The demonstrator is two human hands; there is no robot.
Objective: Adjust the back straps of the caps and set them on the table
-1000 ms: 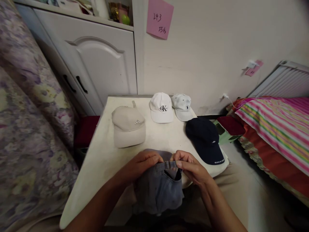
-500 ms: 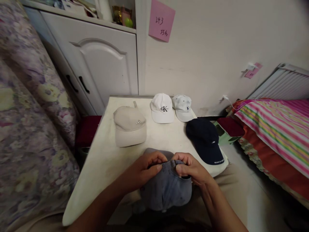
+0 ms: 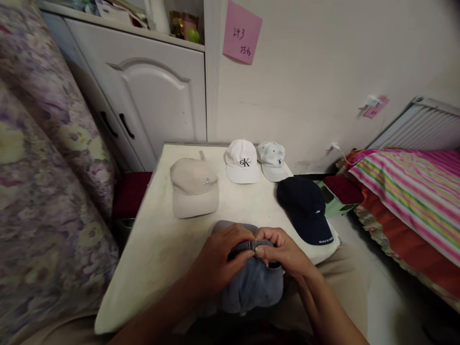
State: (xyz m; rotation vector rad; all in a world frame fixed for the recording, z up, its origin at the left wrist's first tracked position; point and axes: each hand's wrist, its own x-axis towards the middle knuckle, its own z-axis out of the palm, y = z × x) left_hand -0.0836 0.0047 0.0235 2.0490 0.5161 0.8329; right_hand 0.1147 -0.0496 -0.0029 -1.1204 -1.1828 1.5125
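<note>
A faded blue-grey baseball cap (image 3: 251, 287) is held at the table's near edge, its back opening and strap toward me and its brim pointing away. My left hand (image 3: 228, 251) pinches the strap just left of its brass-coloured buckle (image 3: 252, 245). From the other side, my right hand (image 3: 278, 249) grips the strap right at the buckle, thumb on top. Part of the brim shows beyond my fingers. Closest to my left hand on the table is a beige cap (image 3: 196, 187); a navy cap (image 3: 304, 208) lies beyond my right hand.
On the cream table (image 3: 158, 249), a white cap with black letters (image 3: 242, 163) and a pale blue cap (image 3: 272, 160) stand near the wall. A floral curtain (image 3: 46, 191) hangs at left beside a white cabinet (image 3: 154, 96). At right is a bed with a striped cover (image 3: 413, 187).
My left hand has shifted right along the strap, up to the buckle. The buckle now shows between both thumbs. My right hand stays almost in place.
</note>
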